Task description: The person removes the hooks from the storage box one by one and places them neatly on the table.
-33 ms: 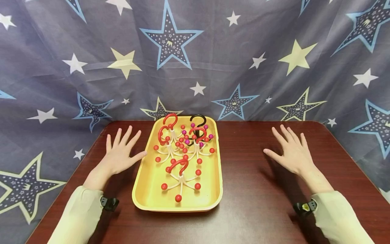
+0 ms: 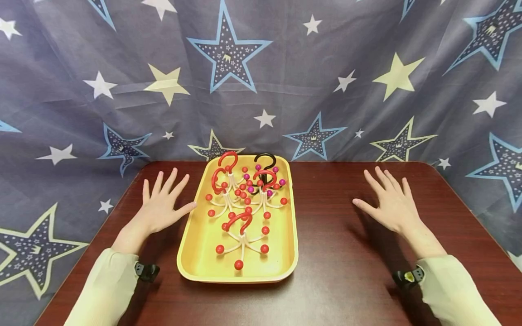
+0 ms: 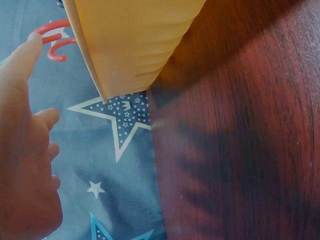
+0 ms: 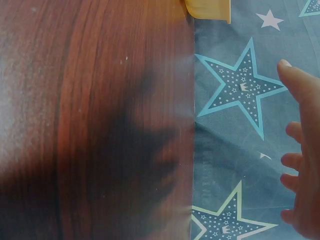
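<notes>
A yellow tray (image 2: pixel 200 260) stands on the table left of centre. Inside are several hook-topped pieces; the front one (image 2: pixel 243 239) has a red hook and curved white arms ending in red balls. Behind it, more red-hooked pieces (image 2: pixel 227 199) crowd together with overlapping arms. At the back right rises a black hook (image 2: pixel 274 160) with purple balls around it, its lower part partly hidden. My left hand (image 2: pixel 160 209) hovers beside the tray's left edge, fingers spread, holding nothing. Well to the tray's right, my right hand (image 2: pixel 389 204) is raised with straight fingers, also holding nothing.
The dark red-brown wooden table (image 2: pixel 326 280) carries the tray, and both hands cast shadows on it. A grey-blue cloth (image 2: pixel 285 90) with printed stars hangs behind the table's back edge. Each wrist wears a small black device (image 2: pixel 147 272) over a pale sleeve (image 2: pixel 107 285).
</notes>
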Demonstrator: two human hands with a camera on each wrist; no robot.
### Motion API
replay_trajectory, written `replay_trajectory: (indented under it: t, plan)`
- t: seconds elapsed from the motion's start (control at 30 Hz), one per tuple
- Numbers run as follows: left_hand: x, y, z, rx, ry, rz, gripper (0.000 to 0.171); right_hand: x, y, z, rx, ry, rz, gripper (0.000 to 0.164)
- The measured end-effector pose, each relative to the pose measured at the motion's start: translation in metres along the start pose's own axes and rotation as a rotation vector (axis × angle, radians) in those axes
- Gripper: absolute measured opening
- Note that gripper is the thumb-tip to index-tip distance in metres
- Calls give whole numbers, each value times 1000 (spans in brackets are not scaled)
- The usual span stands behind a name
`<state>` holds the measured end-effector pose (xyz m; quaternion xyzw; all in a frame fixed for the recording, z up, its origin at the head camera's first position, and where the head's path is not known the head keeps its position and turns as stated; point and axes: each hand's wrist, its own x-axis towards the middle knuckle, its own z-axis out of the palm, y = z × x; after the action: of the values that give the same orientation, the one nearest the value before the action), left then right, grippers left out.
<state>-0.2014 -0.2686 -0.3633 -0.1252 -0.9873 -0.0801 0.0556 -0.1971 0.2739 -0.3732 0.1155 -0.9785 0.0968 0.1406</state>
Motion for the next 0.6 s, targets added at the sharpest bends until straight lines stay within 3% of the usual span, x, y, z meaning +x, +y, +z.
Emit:
replay_trajectory:
  t: [0.33, 0.6]
  plan:
    - [-1, -2, -1, 4, -23, -17, 83, 2, -5, -1, 14, 11, -7, 80]
    - [-3, -2, -1, -51, -24, -11, 81, 8, -20, -1, 33, 76, -76, 72]
